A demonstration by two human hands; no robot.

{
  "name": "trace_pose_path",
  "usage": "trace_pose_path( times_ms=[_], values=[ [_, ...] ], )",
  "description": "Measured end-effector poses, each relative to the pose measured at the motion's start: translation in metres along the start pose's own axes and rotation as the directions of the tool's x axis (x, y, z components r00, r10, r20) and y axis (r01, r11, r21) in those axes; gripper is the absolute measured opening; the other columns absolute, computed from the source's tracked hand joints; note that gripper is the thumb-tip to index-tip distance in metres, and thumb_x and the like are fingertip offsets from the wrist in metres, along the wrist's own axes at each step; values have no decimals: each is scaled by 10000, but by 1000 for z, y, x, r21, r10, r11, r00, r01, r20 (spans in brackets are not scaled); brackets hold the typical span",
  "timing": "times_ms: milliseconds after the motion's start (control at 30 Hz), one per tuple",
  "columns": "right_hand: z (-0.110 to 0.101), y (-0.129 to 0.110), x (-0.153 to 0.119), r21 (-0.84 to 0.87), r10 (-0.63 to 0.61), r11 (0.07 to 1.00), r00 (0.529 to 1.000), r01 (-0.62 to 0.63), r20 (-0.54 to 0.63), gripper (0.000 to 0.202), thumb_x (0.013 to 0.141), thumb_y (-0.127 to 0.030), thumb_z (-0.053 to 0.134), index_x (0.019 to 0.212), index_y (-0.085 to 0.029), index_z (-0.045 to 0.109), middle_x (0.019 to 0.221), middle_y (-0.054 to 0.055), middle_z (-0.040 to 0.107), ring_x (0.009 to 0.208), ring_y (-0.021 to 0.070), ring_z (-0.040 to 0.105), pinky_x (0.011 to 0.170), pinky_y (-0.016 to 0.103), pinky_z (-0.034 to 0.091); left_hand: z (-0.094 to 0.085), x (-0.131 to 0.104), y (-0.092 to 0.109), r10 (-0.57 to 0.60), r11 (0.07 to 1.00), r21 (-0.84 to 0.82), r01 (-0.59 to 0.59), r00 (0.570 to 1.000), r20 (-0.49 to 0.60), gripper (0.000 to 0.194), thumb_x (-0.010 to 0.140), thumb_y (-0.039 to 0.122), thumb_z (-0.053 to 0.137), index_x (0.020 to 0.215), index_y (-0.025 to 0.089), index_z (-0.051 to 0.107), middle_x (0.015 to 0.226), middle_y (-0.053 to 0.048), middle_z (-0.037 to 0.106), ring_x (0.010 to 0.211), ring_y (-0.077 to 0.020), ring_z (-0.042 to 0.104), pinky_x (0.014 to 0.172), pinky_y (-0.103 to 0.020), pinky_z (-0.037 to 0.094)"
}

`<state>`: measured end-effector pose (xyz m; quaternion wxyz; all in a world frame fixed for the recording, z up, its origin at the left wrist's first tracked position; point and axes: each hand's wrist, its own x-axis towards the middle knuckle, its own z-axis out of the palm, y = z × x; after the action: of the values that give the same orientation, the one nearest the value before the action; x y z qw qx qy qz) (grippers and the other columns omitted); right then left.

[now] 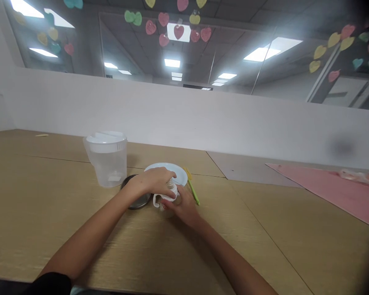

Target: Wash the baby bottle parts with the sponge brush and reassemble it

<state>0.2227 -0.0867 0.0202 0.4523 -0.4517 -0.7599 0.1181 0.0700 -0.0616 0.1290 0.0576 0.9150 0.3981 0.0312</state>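
Both of my hands are at a small see-through bottle [174, 191] with a white collar and a curved white handle, low over the table. My left hand [156, 180] reaches across its top, fingers curled over the collar. Around the body wraps my right hand [186, 205], from the right side. The fingers hide much of the bottle. Just behind lies a pale blue plate [180, 174], partly covered by my left hand. A dark round metal dish [140, 202] is under my left wrist. Right of the plate rests a brush-like utensil [194, 192] with a green handle and yellow end.
A translucent lidded pitcher [110, 164] stands to the left, behind my left forearm. A pink cloth [332, 188] lies on the right, with a clear plastic packet [358, 177] on it. The wooden table [249, 241] meets a white wall [203, 119] at the back.
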Motion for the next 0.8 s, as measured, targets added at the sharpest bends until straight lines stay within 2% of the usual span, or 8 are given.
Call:
trace_pose_path(
  times_ms=[167,367,433,533,600,700,800],
  values=[
    [3,4,-2,-12,-12,1000,999,12,-40,379,733,-500,641,980,-217,584,966,41,643,927,225,590,812,366,458,3,6,8,-78,992,93,85,994,-76,564,771,588,414,1071,153,611,878,-128,681,793,-271,625,601,-302,404],
    [3,6,-1,-21,-6,1000,998,5,-67,397,718,-514,645,956,-202,592,953,51,644,920,235,587,803,382,460,6,10,10,-139,983,100,153,980,-139,690,703,684,442,1136,164,582,879,-129,677,838,-290,615,622,-308,409],
    [3,6,0,-24,-3,1000,1000,2,-30,357,729,-493,641,926,-198,598,921,41,647,882,226,592,776,368,462,5,8,6,-102,992,68,110,988,-113,714,646,676,521,1187,210,544,943,-103,672,882,-278,607,621,-287,405],
    [1,3,2,-23,-2,1000,1000,2,-2,339,737,-450,648,952,-193,594,931,36,649,863,215,594,752,341,462,3,5,0,34,999,30,-33,999,-37,708,572,552,650,1206,268,511,1009,-48,659,888,-242,597,587,-255,390],
    [0,1,1,-17,-8,1000,1000,8,7,352,737,-436,655,979,-189,588,957,41,648,877,214,592,758,334,461,2,4,-2,58,998,32,-58,998,-14,648,554,509,672,1141,260,550,963,-36,664,833,-226,595,554,-250,370],
    [1,1,0,-42,-4,999,1000,4,2,358,749,-454,641,979,-184,593,939,52,648,865,221,593,756,347,464,0,5,-1,-20,999,32,22,998,-59,521,613,606,589,947,207,631,821,-54,665,714,-215,584,506,-260,329],
    [2,2,-1,-81,-28,996,998,23,-54,422,747,-493,626,1036,-189,584,1004,70,640,945,248,582,808,386,460,-2,6,0,-83,996,15,85,989,-121,551,679,684,471,761,167,642,685,-70,636,619,-196,561,491,-274,292]
  ],
)
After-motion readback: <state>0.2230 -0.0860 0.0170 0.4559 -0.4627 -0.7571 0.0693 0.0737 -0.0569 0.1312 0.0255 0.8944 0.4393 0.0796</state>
